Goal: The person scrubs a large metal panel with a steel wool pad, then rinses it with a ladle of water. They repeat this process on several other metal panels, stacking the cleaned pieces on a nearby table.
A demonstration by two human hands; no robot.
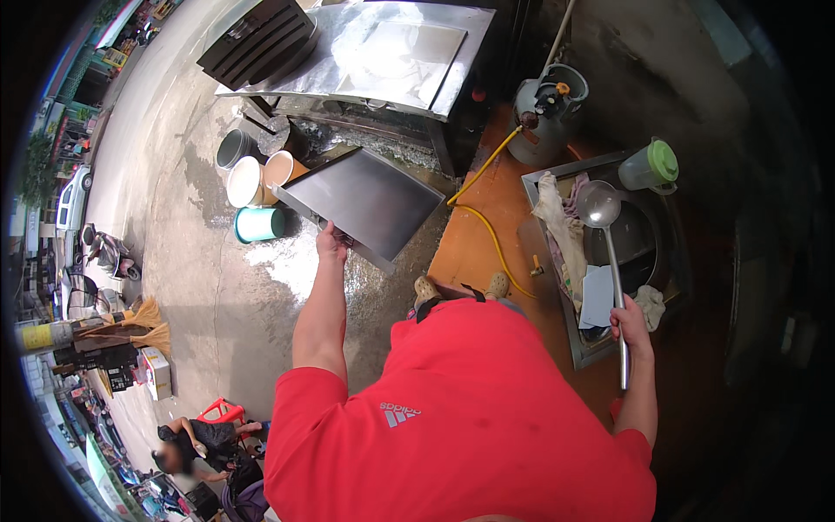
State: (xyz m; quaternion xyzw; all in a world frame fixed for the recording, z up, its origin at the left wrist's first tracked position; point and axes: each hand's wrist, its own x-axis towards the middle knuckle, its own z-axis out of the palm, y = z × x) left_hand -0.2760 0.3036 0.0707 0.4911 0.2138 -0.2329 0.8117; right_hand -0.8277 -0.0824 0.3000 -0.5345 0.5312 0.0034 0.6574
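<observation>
My left hand [333, 243] grips a handle at the near edge of a flat rectangular metal lid or tray [368, 202], held tilted above the concrete floor. My right hand [630, 321] is closed round the long handle of a large metal ladle [599, 203]. The ladle's round bowl is over a metal-framed sink or cooking station [577, 355] at the right. Beneath and beside the ladle lie a white flat piece [596, 297], a long cloth [562, 241] and a crumpled cloth [650, 308]. A clear jug with a green lid [652, 164] stands at the far rim.
Ahead is a metal-topped table [326, 81]. A gas cylinder [538, 140] with a yellow hose [486, 166] stands ahead right. Several buckets, one turquoise [259, 225], are on the floor ahead left. A seated person [209, 440] is at the lower left, near straw brooms [151, 326].
</observation>
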